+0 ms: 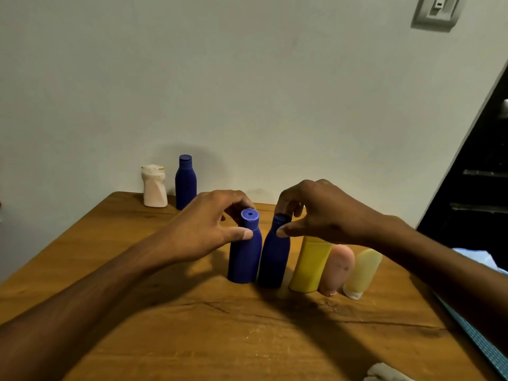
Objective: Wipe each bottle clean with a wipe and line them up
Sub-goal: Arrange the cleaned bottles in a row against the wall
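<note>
Several bottles stand in a row on the wooden table (137, 312). From the left they are a blue bottle (244, 257), a darker blue bottle (275, 259), a yellow tube (309, 265), a pink tube (335, 270) and a pale yellow tube (362, 273). My left hand (209, 224) pinches the neck of the first blue bottle between thumb and fingers. My right hand (316, 213) pinches the cap of the darker blue bottle. A white wipe (384, 373) lies at the bottom right edge, partly cut off.
At the back left, near the wall, stand a white bottle (154, 187) and another blue bottle (185, 182). A blue patterned cloth (478, 339) runs along the table's right edge. A dark doorway is at the right.
</note>
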